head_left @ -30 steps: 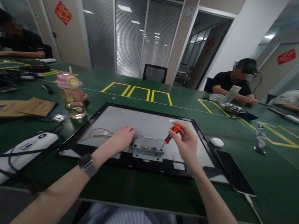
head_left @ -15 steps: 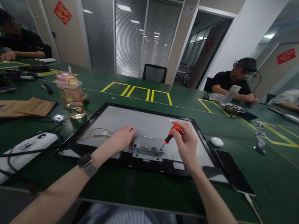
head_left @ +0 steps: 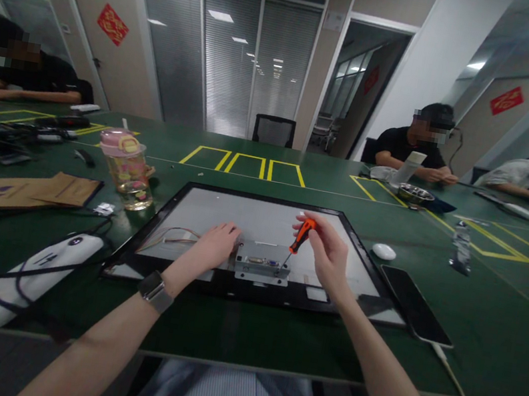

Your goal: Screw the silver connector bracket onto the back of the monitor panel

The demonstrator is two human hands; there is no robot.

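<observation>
A flat display panel [head_left: 261, 218] with a black frame lies on the table before me. A grey metal bracket [head_left: 263, 252] with video ports on its near face sits at the panel's near edge. My left hand [head_left: 216, 244] is closed against the bracket's left end; some of its fingertips are hidden. In my right hand [head_left: 331, 253] is an orange-and-black screwdriver [head_left: 302, 237], gripped by the handle between thumb and fingers. Its thin shaft slants down to the right part of the bracket's port face. Thin wires [head_left: 171, 236] lie on the panel left of the bracket.
On the left are a pink-lidded bottle [head_left: 126, 168], a brown paper bag [head_left: 16, 192] and a white power strip [head_left: 27, 280] with black cables. A phone [head_left: 414, 304] with a charging cable and a white mouse-shaped case [head_left: 384, 251] lie right. Several people sit across the table.
The fingers of my right hand have loosened and shifted around the screwdriver handle, which has moved slightly left. My left hand and the bracket have stayed in place.
</observation>
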